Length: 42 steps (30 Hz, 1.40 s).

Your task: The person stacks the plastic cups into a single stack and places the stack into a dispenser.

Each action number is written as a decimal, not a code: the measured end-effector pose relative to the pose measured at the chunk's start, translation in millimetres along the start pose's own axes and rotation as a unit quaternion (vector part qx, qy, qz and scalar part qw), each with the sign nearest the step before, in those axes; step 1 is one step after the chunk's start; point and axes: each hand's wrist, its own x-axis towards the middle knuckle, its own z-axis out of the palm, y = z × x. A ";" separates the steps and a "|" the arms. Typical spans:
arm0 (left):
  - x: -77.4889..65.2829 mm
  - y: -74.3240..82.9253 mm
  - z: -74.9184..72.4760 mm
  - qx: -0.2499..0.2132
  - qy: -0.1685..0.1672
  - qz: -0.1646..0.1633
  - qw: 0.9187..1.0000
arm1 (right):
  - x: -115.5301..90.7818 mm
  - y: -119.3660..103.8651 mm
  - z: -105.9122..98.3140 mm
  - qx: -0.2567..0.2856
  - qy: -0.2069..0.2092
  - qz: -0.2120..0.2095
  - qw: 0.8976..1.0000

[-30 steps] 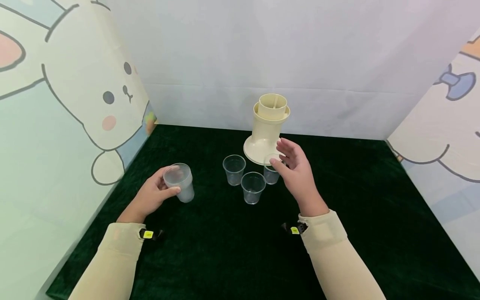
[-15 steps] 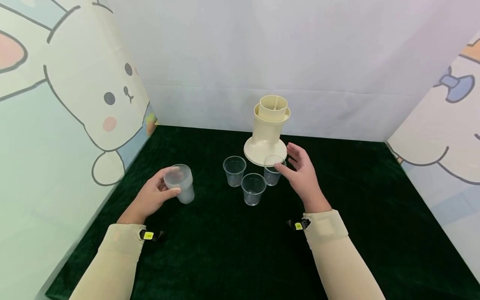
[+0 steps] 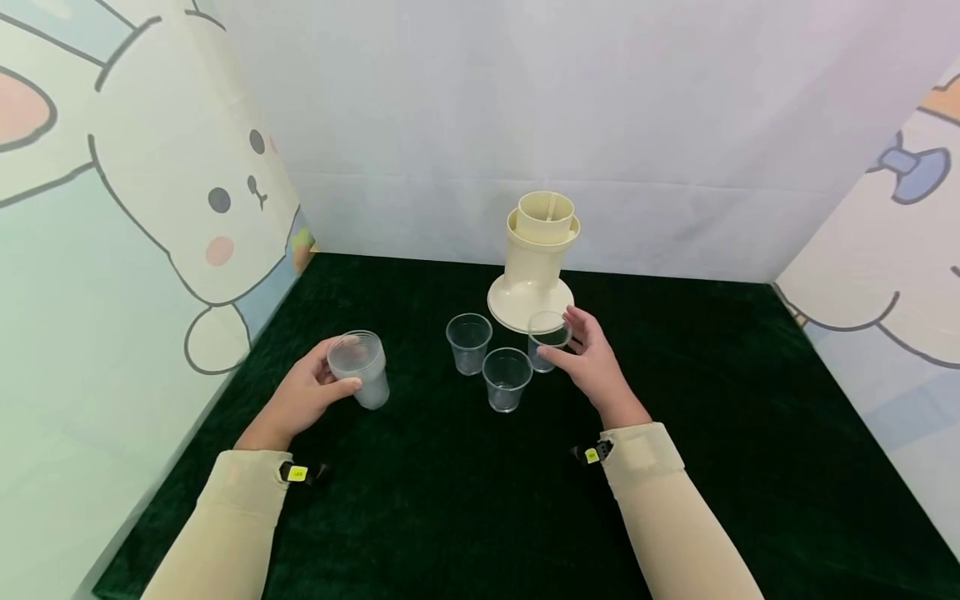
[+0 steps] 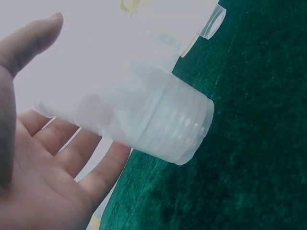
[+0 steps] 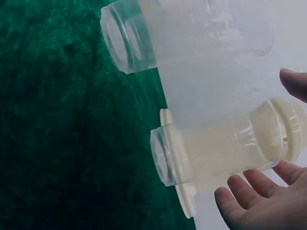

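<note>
My left hand [image 3: 303,387] holds a stack of nested clear plastic cups [image 3: 360,371] at the left, thumb on the near side and fingers round the back. In the left wrist view the stack [image 4: 175,120] looks frosted, its ridged base tilted over the cloth. Three single clear cups stand upright mid-table: a left cup [image 3: 469,346], a front cup [image 3: 506,383] and a right cup [image 3: 542,354]. Around the right cup's side is my right hand [image 3: 596,367], thumb and fingers spread. In the right wrist view, its fingertips [image 5: 236,183] lie close beside that cup [image 5: 211,148]; contact is unclear.
Behind the cups stands a cream plastic holder [image 3: 528,271] with a round base and a cylinder on top. Dark green cloth [image 3: 450,508] covers the table. A white curtain [image 3: 420,100] closes the back, with cartoon-printed panels [image 3: 135,275] at both sides.
My right hand first drew slightly right, away from the right cup, then came back lower and closer around its side. The left hand and its stack have stayed nearly still.
</note>
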 end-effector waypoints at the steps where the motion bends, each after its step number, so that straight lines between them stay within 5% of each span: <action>1: -0.1 0.4 0.3 -0.001 0.000 0.000 1.000 | 0.3 1.1 -0.1 -0.001 -0.003 0.004 1.000; 42: -0.3 0.3 0.2 0.008 0.003 -0.009 1.000 | -0.5 6.6 2.6 0.030 0.024 -0.009 0.999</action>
